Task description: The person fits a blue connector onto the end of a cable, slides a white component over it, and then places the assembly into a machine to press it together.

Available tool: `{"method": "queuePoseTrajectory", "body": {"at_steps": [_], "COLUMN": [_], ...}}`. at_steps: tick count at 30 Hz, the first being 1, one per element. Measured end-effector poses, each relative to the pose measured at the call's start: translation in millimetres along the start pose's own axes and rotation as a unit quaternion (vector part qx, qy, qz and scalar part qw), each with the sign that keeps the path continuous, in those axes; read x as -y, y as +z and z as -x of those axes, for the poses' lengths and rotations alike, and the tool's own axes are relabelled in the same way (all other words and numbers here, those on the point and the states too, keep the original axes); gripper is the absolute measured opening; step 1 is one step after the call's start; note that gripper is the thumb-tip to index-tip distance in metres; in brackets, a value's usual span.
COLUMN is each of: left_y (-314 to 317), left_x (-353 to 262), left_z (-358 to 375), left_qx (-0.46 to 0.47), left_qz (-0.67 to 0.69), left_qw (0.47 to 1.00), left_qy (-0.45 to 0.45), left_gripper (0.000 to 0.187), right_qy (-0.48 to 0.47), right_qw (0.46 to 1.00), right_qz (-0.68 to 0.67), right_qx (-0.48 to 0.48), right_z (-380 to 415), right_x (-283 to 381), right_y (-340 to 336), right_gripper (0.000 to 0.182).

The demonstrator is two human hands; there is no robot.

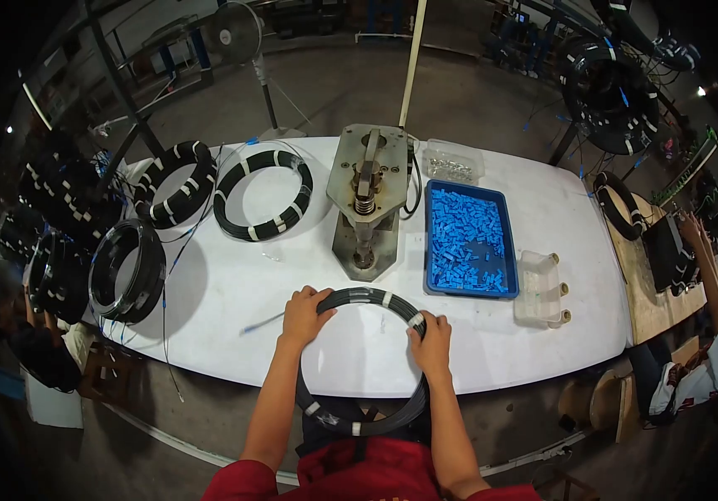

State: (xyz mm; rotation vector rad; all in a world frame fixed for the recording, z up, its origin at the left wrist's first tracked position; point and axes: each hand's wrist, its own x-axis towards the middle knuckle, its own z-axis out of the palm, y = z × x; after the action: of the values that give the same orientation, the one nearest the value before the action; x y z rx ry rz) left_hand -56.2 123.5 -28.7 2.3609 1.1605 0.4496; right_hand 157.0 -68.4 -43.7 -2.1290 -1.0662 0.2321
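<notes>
A black cable coil [363, 428] with white tape bands lies partly on the white table [233, 334], its near side hanging over the front edge. My left hand [304, 316] is closed round the coil's upper left. On its upper right, my right hand [431, 341] grips the coil beside a white band. A loose cable end sticks out left of my left hand. Beyond the coil stands a metal press [367, 192]. To the right, a blue tray [470, 294] holds several small blue parts [463, 234].
More black coils [264, 194] lie at the table's left. A clear tray [538, 288] and a clear box [452, 163] are near the blue tray. A person [710, 334] works at the far right, another [41, 351] at the far left. A fan [238, 35] stands behind.
</notes>
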Motion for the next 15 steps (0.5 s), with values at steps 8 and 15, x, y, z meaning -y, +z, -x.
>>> {"method": "queuePoseTrajectory", "body": {"at_steps": [8, 15], "left_y": [9, 4], "left_x": [-9, 6], "left_z": [-8, 66], "left_qx": [-0.045, -0.109], "left_qz": [-0.081, -0.064], "left_qw": [0.996, 0.991], "left_qy": [0.003, -0.051], "left_gripper": [0.049, 0.058], "right_qy": [0.041, -0.133], "right_qw": [0.998, 0.977], "right_qz": [-0.038, 0.067], "right_qx": [0.001, 0.153], "right_z": [29, -46], "right_x": [-3, 15], "right_y": [-9, -7], "right_gripper": [0.053, 0.056]}}
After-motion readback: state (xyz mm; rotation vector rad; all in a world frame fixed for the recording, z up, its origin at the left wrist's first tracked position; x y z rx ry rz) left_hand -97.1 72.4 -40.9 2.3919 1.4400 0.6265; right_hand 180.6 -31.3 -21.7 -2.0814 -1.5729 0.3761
